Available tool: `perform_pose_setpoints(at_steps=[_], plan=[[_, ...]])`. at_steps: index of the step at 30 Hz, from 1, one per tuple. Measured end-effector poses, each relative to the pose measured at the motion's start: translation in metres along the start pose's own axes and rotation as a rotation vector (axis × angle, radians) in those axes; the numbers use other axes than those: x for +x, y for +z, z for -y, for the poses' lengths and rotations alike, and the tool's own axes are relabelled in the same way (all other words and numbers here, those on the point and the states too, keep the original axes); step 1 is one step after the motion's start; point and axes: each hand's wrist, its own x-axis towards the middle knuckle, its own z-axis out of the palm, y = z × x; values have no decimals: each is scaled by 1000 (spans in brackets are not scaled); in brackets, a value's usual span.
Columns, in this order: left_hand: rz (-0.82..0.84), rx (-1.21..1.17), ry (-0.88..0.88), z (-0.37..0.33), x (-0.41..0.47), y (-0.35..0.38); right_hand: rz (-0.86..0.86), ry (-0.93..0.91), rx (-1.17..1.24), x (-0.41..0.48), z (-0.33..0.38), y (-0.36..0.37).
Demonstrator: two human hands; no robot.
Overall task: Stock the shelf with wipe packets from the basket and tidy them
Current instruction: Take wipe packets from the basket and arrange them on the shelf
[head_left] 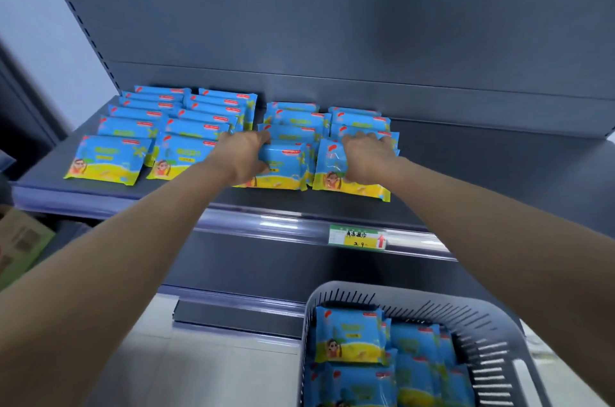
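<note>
Blue and yellow wipe packets stand in several rows on the dark grey shelf (482,167). My left hand (244,155) grips the front packet of the third row (286,167) from its left side. My right hand (367,158) is closed over the top of the front packet of the fourth row (336,173). The two left rows (109,160) stand untouched, each several packets deep. A grey slotted basket (479,323) at the bottom right holds more of the same packets (349,336).
The shelf's right half is bare up to its back panel (366,23). A green and yellow price tag (357,238) sits on the shelf's front rail. A cardboard box (20,240) stands at the lower left. A lower shelf edge (239,310) juts out below.
</note>
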Motion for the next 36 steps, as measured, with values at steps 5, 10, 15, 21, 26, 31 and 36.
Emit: perform_pose_setpoints(at_steps=[5, 10, 15, 21, 26, 31, 36], plan=[[-7, 115, 30, 5, 25, 3, -120, 51, -49, 21, 3, 8], [-53, 243, 11, 9, 48, 7, -271, 82, -59, 21, 0, 18], [-61, 232, -25, 5, 49, 12, -365, 73, -13, 2, -11, 22], [-92, 216, -38, -4, 27, 21, -437, 31, 53, -36, -23, 15], [-182, 100, 35, -28, -11, 24, -567, -46, 119, -72, -28, 22], [-341, -107, 168, -76, -68, 26, -670, -138, 174, -114, -31, 46], [-216, -198, 312, -125, -118, 65, -621, -168, 209, -156, -45, 85]])
